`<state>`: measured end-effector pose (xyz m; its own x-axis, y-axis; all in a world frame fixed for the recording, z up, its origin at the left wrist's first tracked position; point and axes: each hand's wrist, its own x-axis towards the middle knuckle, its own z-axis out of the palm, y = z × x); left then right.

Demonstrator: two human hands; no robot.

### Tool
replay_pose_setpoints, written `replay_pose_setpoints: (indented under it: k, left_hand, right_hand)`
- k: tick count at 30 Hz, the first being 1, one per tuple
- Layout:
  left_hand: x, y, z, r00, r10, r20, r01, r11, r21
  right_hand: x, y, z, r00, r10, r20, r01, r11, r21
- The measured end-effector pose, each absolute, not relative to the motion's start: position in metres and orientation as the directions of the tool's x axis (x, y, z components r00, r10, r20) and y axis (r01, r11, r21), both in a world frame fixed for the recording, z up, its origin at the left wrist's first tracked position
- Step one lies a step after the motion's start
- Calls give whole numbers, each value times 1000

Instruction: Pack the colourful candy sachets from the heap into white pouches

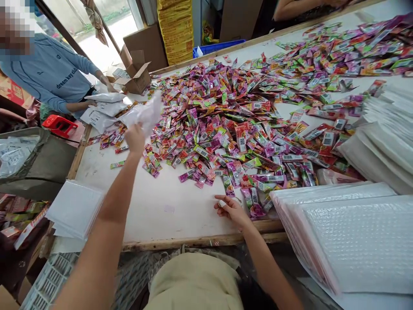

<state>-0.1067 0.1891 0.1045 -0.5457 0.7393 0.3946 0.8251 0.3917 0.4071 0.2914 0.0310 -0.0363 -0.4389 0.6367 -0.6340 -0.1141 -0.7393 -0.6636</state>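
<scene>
My left hand (135, 137) reaches forward over the left part of the table, its fingers closed on a white plastic mailer bag (149, 115) that is smeared by motion. Near the front edge, my right hand (232, 211) hovers low over the white tabletop (167, 206), fingers loosely apart. Something white, perhaps a finger wrap, shows at its fingertips. Just beyond and to the right of it lie small colourful sachets (235, 172), part of a big heap (222, 99) of purple, red and green ones.
Padded white mailers (361, 237) are stacked at the right, with more white mailers (75, 206) at the left corner. A co-worker in a blue sweatshirt (61, 73) handles filled white bags (108, 107) beside an open cardboard box (137, 77). Another person's arm (293, 8) shows across the table.
</scene>
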Motion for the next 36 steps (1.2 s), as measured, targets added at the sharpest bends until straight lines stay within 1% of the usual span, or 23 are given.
replay_pose_setpoints:
  k: [2,4,7,9,10,11,12,13,14,16,17,18,20,21,23,25,27,28,31,33,35,36]
  left_hand:
    - [-136,192,126,-511,728,457,854,367,370]
    - [-163,190,129,-468,747,472,882,366,296]
    - [-185,176,97,-523,773,359,852,481,206]
    - [-180,159,59,-572,797,194,817,534,217]
    - [-171,150,38,-571,816,92,807,537,245]
    - [-157,141,17,-572,820,-7,782,548,297]
    - [-140,134,-1,-583,809,-70,744,567,355]
    - [-120,129,-18,-581,811,-71,727,556,402]
    - [-98,125,-31,-551,833,-39,730,504,461]
    - [-53,123,-46,-475,879,46,713,353,605]
    - [-32,123,-50,-441,894,83,694,281,663]
    - [-15,124,-50,-424,900,103,673,237,700]
    - [6,123,-47,-421,901,107,647,216,731]
    - [10,122,-43,-424,901,92,635,223,740]
    - [8,116,-37,-414,909,44,594,234,770]
    - [0,109,-33,-393,919,-27,560,263,786]
    - [-3,102,-30,-373,923,-94,577,310,756]
    - [-2,99,-29,-355,928,-118,603,323,729]
    - [1,96,-23,-231,958,-171,687,285,669]
    - [-5,97,-15,-149,968,-201,720,246,649]
    - [-20,104,-4,-184,966,-183,751,258,608]
    - [-31,110,1,-244,958,-150,756,285,589]
  right_hand:
    - [291,32,-36,-445,635,-631,-140,-746,-652]
    - [290,32,-35,-444,635,-632,-140,-746,-651]
    - [287,30,-34,-409,666,-623,-99,-711,-696]
    - [288,31,-34,-316,761,-566,-51,-610,-791]
    - [290,34,-33,-245,826,-508,-17,-527,-850]
    - [294,40,-33,-162,889,-428,28,-429,-903]
    - [298,48,-32,-73,940,-333,82,-327,-941]
    - [302,59,-31,15,972,-234,145,-234,-961]
    - [306,72,-30,106,985,-136,215,-156,-964]
    - [309,102,-29,253,967,37,382,-65,-922]
    - [308,116,-30,284,954,97,465,-48,-884]
    - [305,128,-31,280,951,131,540,-43,-841]
    - [297,144,-34,196,972,128,656,-33,-754]
    - [293,146,-36,133,985,108,691,-14,-723]
    - [288,142,-41,44,996,82,715,26,-699]
    - [286,130,-45,43,996,81,708,27,-705]
    - [284,119,-47,51,997,53,694,3,-720]
    - [283,114,-47,19,1000,25,687,5,-726]
    - [282,108,-40,-191,980,-59,650,81,-755]
    - [289,108,-32,-273,960,-63,615,124,-778]
    - [303,116,-23,-244,970,-23,583,128,-803]
    - [313,123,-18,-170,985,9,577,106,-810]
